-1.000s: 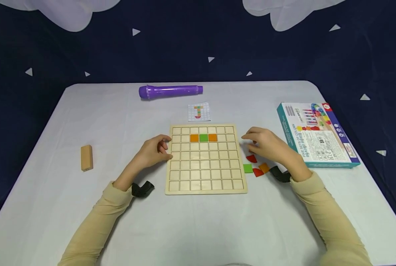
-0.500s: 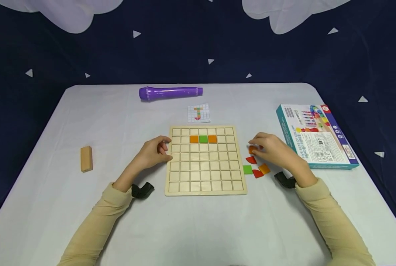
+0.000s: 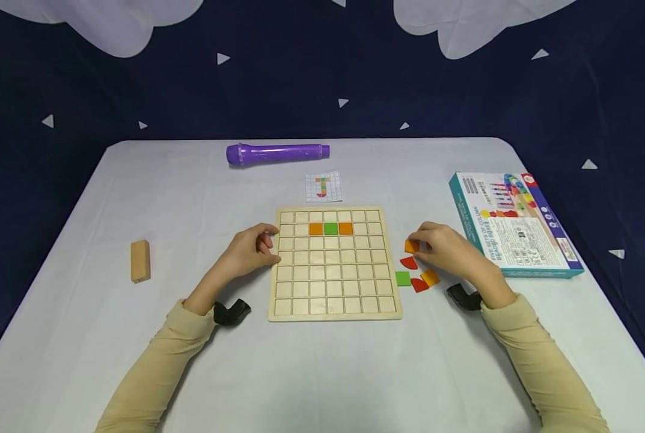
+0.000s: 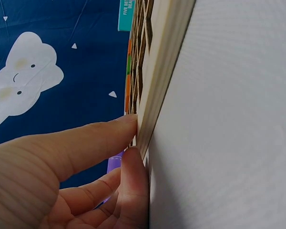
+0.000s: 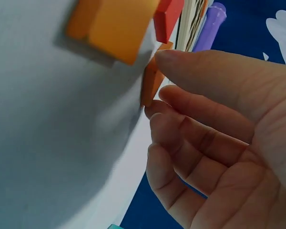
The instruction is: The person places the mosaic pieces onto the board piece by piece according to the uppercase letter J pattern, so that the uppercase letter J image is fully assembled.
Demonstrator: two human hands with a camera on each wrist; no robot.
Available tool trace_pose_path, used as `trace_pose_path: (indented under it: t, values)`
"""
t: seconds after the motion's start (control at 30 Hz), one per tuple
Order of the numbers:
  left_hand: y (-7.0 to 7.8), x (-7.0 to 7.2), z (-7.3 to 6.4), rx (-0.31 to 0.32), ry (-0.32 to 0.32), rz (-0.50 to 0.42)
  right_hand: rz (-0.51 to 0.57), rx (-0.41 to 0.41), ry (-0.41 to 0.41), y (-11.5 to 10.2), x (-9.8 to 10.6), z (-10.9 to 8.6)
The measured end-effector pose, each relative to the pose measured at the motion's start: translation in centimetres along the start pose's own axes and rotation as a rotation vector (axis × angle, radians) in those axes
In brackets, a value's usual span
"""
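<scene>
A pale wooden grid board (image 3: pixel 324 288) lies mid-table. One of its upper rows holds an orange square tile (image 3: pixel 315 229), a green one (image 3: pixel 330 228) and another orange one (image 3: pixel 346 228). My left hand (image 3: pixel 248 248) holds the board's left edge with thumb and index finger, seen close up in the left wrist view. To the right of the board, my right hand (image 3: pixel 445 245) pinches an orange tile (image 5: pixel 153 78) between thumb and index finger. Just below that hand lie two red quarter-round tiles (image 3: pixel 409 263), a green square tile (image 3: pixel 403 278) and an orange tile (image 3: pixel 430 277).
Behind the board is a small pattern card (image 3: pixel 324 187) with a coloured J-like shape. A purple toy microphone (image 3: pixel 279 154) lies farther back. At the right sits a toy box (image 3: pixel 517 225); a wooden block (image 3: pixel 140 261) stands at the left. Black wrist mounts (image 3: pixel 232 312) hang at both wrists.
My right hand has drawn back to the right from beside the board's edge, and its fingertips now pinch an orange tile. The left hand stays at the board's edge.
</scene>
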State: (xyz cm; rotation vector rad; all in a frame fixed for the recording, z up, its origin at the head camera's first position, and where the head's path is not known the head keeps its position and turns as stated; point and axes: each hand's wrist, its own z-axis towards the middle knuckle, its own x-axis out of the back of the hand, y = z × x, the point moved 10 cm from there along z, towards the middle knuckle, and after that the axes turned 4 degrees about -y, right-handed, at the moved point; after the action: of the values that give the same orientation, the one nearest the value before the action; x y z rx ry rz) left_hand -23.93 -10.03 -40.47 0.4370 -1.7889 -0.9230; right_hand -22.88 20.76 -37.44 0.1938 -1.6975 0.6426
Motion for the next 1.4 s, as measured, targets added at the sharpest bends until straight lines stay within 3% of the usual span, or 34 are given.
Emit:
trace_pose_path:
  t: [0.4,0.67,1.4]
  values:
    - [0.0,-0.1,0.2,-0.003,-0.003,0.008,0.002,0.019,0.013,0.1,-0.2,0.1]
    - [-0.1,-0.1,0.2,-0.006,0.004,0.006,-0.028,0.054,0.075,-0.5,0.7,0.6]
    - [-0.2,-0.1,-0.1,-0.008,0.008,0.011,-0.044,0.173,0.067,-5.1,0.5,3.2]
